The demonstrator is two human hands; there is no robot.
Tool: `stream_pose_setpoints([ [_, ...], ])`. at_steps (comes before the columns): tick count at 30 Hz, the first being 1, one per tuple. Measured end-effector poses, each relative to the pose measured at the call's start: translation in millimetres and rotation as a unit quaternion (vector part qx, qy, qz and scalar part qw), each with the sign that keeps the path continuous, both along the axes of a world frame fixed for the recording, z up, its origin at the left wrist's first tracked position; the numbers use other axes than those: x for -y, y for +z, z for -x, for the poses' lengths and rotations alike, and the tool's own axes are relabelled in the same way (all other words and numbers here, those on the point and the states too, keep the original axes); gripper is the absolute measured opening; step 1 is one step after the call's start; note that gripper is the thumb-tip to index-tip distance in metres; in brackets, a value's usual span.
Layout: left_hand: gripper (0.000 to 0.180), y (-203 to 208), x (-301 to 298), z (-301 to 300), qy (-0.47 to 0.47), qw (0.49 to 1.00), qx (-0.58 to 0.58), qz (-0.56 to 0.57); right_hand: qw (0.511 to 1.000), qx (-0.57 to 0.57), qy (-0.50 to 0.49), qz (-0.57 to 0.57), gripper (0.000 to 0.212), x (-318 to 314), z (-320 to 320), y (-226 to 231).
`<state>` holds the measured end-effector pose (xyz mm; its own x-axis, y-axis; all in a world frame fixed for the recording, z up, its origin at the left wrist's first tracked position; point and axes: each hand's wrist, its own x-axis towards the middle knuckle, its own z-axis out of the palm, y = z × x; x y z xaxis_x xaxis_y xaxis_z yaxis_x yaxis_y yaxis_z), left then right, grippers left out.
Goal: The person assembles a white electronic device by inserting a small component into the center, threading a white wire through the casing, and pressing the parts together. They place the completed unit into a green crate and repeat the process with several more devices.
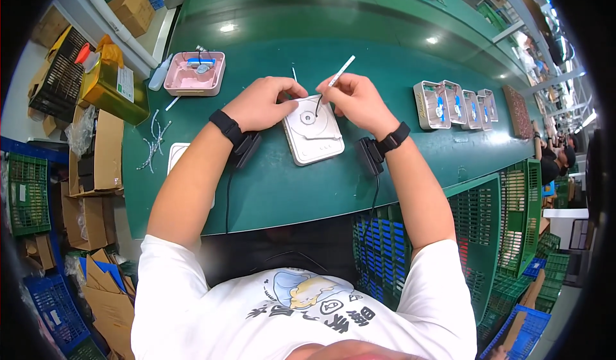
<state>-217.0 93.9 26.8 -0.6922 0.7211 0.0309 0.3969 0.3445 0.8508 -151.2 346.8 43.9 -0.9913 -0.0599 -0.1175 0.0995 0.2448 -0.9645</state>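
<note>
Both hands meet over a white casing, set midway along the bench and back from its near edge. Left hand is partly curled, thumb and fingers at the casing's top left corner; whether it grips anything cannot be told. Right hand is pinched on a slim white strip, with a dark wire running below it to the casing's round hub. Green top stretches between the casing and the near edge, and rightward to a row of open boxes. A speckled block lies at the right end. Toward the left end stand a yellow can, a pale bottle and a pink-lined box; nearer the left edge lie loose pale wires. A white piece sits partly under the left forearm. Green crates crowd the near edge's right half; cardboard stands beyond the left edge.
</note>
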Motion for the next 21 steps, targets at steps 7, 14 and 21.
stream_pose_setpoints([
  [7, 0.029, 3, 3, 3, -0.007, 1.0, 0.001, -0.008, 0.993, -0.031, 0.092, -0.071, 0.015, -1, -5, 8],
  [14, 0.028, 1, 5, 5, -0.014, 1.0, -0.005, 0.003, 0.987, -0.086, 0.117, -0.068, 0.017, -1, -9, -3],
  [21, 0.029, 1, 9, 5, -0.008, 1.0, 0.013, 0.007, 0.975, -0.12, 0.127, -0.139, 0.021, 12, -17, 9],
])
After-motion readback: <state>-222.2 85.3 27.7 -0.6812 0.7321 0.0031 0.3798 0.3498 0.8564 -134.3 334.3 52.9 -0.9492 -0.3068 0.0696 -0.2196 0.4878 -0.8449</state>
